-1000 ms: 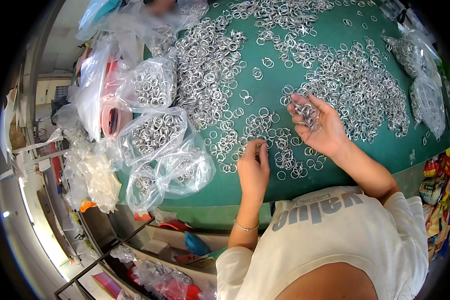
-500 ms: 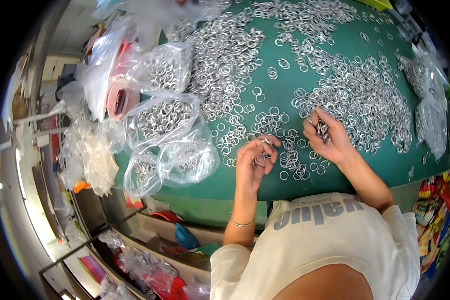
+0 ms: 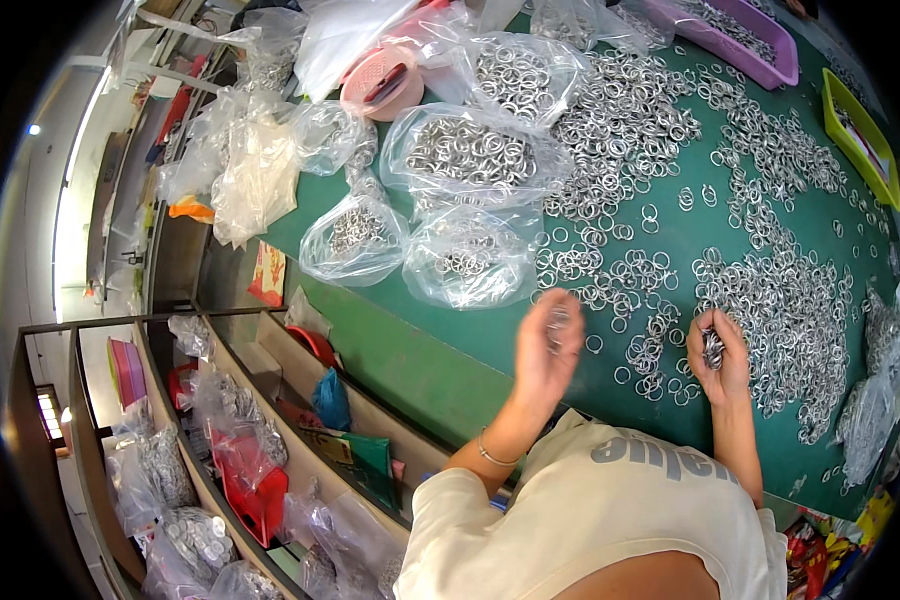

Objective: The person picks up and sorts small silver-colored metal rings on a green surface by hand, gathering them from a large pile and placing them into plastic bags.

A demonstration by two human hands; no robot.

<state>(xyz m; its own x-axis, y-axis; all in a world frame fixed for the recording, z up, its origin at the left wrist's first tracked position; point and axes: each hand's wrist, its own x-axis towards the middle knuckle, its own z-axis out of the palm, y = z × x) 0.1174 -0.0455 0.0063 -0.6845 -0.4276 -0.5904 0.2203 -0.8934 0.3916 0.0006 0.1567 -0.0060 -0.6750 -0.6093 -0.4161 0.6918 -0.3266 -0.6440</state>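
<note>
My left hand [image 3: 550, 345] is raised over the near edge of the green table, its fingers curled around a few metal rings [image 3: 558, 322]; motion blurs it somewhat. Farther right, my right hand [image 3: 720, 362] is closed around a small clump of metal rings [image 3: 713, 350], beside the large spread of silver rings [image 3: 785, 320]. Between the two hands lies a loose scatter of rings [image 3: 653, 340] on the table. Clear plastic bags of rings [image 3: 470, 255] stand to the left of my left hand.
A pink basket [image 3: 382, 85] sits at the back left among plastic bags. A purple tray [image 3: 770, 60] and a yellow-green tray [image 3: 860, 150] hold things at the far right. Below the table [image 3: 410, 345] on the left, shelf compartments [image 3: 260, 430] contain bagged parts and a red scoop-like container [image 3: 255, 500].
The view has swung left, showing more shelves and bags. My left hand has moved away from the ring scatter toward the bags, while my right hand stays by the large spread.
</note>
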